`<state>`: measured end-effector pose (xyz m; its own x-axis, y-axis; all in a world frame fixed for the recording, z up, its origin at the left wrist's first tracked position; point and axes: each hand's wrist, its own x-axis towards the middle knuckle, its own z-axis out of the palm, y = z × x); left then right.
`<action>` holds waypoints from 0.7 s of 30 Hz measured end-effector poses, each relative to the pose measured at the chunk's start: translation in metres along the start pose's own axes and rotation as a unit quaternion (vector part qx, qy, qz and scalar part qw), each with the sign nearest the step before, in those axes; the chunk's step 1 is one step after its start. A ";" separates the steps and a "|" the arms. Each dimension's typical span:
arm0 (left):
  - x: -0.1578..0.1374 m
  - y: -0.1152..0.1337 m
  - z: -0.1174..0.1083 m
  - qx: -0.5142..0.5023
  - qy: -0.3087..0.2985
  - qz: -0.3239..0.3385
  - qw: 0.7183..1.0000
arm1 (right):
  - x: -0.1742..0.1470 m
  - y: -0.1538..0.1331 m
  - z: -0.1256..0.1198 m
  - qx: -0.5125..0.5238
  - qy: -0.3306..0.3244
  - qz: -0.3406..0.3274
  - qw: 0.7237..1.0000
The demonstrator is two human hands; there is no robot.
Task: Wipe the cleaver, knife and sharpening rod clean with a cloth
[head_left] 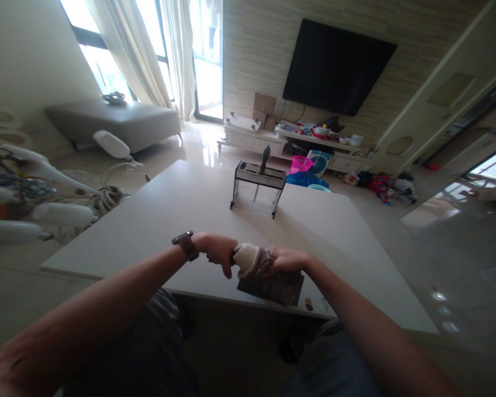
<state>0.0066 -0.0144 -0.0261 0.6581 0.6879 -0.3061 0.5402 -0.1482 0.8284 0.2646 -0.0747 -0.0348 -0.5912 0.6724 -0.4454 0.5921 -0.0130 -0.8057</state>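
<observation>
My left hand [221, 252], a watch on its wrist, is closed around a dark handle, most of it hidden by the fingers. To the right of that grip, a broad dark rectangular blade [279, 289], like a cleaver's, lies over the table's near edge. My right hand [287, 259] is closed on a bunched beige and brown patterned cloth [248, 259], pressed against the blade's upper side. Beyond both hands, a clear-sided knife holder [256, 190] with a dark frame stands upright on the white table [182, 209]. One dark-handled knife [265, 157] sticks up out of it.
Near the table's front edge, right of the blade, lies a small brown and yellow object [308, 304]. A pink basket [301, 164] and a blue tub [303, 180] are behind the far edge. White chair-like frames [66, 215] crowd the left side.
</observation>
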 end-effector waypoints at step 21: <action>-0.005 0.016 0.006 0.438 0.193 0.072 0.875 | -0.034 -0.020 -0.019 -0.497 0.301 0.059 0.812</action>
<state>0.0153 -0.0245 -0.0142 0.6174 0.7811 0.0930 0.7724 -0.6244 0.1164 0.2833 -0.0836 0.0040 -0.3008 0.9536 0.0158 0.9513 0.2988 0.0751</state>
